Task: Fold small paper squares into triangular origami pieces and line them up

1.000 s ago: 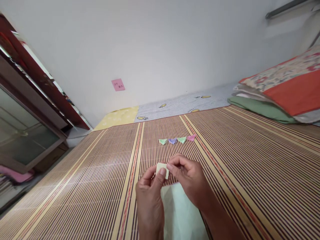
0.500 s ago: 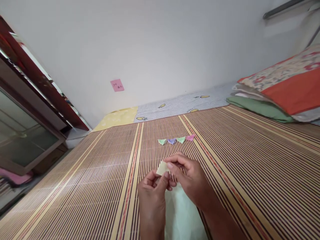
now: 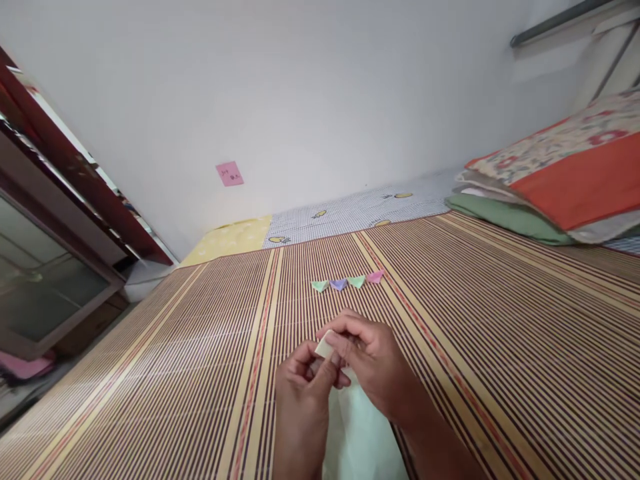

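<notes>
A small pale yellow folded paper (image 3: 324, 347) is pinched between my two hands above the striped mat. My left hand (image 3: 306, 379) grips its lower edge with thumb and fingers. From the other side my right hand (image 3: 369, 350) presses its thumb on the paper's upper right part, hiding much of it. Beyond my hands, folded paper triangles lie in a row on the mat: a green one (image 3: 320, 286) at the left, a purple one (image 3: 339, 285), another green one (image 3: 357, 282) and a pink one (image 3: 375, 276) at the right.
The striped bamboo mat (image 3: 190, 347) spreads over the bed. Folded bedding (image 3: 555, 193) is piled at the right against the white wall (image 3: 320, 93). A pink note (image 3: 229, 174) sticks to the wall. A glass-fronted cabinet (image 3: 55, 287) stands at the left.
My right thumb has moved further over the yellow paper, so less of it shows. Both hands keep hold. The whole view has shifted slightly; the row of triangles lies unchanged.
</notes>
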Demonstrator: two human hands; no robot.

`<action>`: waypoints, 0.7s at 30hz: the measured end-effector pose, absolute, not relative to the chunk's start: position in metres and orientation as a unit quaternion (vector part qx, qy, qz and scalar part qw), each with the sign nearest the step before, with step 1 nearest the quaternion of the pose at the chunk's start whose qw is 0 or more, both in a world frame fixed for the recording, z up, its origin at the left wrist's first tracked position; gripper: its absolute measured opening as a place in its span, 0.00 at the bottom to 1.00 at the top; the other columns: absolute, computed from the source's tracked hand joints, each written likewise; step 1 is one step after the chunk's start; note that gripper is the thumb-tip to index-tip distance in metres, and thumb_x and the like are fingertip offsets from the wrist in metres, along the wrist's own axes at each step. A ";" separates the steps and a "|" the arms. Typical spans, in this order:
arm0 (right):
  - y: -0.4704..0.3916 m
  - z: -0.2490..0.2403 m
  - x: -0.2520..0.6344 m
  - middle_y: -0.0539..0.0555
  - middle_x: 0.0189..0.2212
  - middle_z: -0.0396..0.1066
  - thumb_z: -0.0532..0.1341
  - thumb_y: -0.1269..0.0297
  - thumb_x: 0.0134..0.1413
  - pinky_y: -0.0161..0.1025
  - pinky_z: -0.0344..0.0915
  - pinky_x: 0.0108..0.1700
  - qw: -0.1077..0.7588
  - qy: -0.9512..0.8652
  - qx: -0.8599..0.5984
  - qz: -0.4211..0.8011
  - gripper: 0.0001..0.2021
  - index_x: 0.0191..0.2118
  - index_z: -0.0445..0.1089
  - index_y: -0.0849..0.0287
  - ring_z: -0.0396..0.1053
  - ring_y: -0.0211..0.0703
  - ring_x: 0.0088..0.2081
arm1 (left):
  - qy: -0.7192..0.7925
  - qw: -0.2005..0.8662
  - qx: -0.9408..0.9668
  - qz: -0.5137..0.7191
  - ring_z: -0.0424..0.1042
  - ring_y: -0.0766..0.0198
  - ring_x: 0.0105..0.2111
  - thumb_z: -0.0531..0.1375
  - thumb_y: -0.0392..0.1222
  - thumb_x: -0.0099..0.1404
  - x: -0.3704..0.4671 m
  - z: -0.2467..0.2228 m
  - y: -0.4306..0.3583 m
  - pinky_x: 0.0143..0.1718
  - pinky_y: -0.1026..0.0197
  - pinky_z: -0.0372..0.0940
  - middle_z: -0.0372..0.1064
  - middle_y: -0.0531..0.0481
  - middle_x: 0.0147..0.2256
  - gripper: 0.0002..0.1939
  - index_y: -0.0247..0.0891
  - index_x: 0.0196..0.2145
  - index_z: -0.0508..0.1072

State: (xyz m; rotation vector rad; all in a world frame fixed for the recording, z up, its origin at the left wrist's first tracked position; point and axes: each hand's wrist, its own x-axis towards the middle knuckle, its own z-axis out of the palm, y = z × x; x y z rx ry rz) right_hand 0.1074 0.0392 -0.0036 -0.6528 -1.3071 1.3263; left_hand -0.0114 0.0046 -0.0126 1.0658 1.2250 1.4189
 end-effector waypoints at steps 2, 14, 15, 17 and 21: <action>0.040 -0.006 0.106 0.49 0.31 0.64 0.62 0.59 0.64 0.32 0.63 0.21 0.549 -0.543 -0.248 0.585 0.12 0.32 0.74 0.60 0.64 0.31 0.20 | 0.478 0.494 0.434 0.582 0.67 0.66 0.25 0.68 0.44 0.62 -0.011 -0.012 0.005 0.33 0.64 0.63 0.71 0.51 0.23 0.09 0.35 0.29 0.78; 0.044 -0.008 0.108 0.47 0.26 0.63 0.64 0.57 0.62 0.34 0.65 0.20 0.558 -0.504 -0.233 0.616 0.11 0.33 0.75 0.60 0.65 0.34 0.20 | 0.476 0.472 0.426 0.608 0.69 0.66 0.23 0.69 0.44 0.62 -0.008 -0.010 0.004 0.31 0.64 0.64 0.71 0.52 0.20 0.12 0.36 0.25 0.75; 0.044 -0.007 0.109 0.47 0.27 0.63 0.64 0.57 0.62 0.34 0.65 0.21 0.557 -0.508 -0.237 0.613 0.12 0.32 0.74 0.60 0.66 0.34 0.21 | 0.478 0.471 0.427 0.606 0.69 0.66 0.23 0.69 0.44 0.62 -0.009 -0.010 0.004 0.31 0.64 0.64 0.71 0.52 0.19 0.12 0.36 0.25 0.75; 0.043 -0.005 0.110 0.47 0.26 0.63 0.63 0.56 0.63 0.33 0.65 0.20 0.552 -0.510 -0.236 0.616 0.13 0.31 0.73 0.60 0.66 0.33 0.20 | 0.477 0.477 0.432 0.599 0.69 0.66 0.23 0.69 0.44 0.62 -0.009 -0.009 0.003 0.31 0.64 0.65 0.72 0.51 0.20 0.12 0.36 0.25 0.75; 0.041 -0.005 0.108 0.44 0.21 0.61 0.64 0.56 0.62 0.32 0.62 0.17 0.552 -0.496 -0.229 0.629 0.13 0.30 0.72 0.59 0.62 0.32 0.15 | 0.462 0.507 0.428 0.588 0.73 0.64 0.25 0.65 0.49 0.66 -0.009 -0.008 0.004 0.32 0.63 0.67 0.76 0.48 0.24 0.15 0.35 0.27 0.75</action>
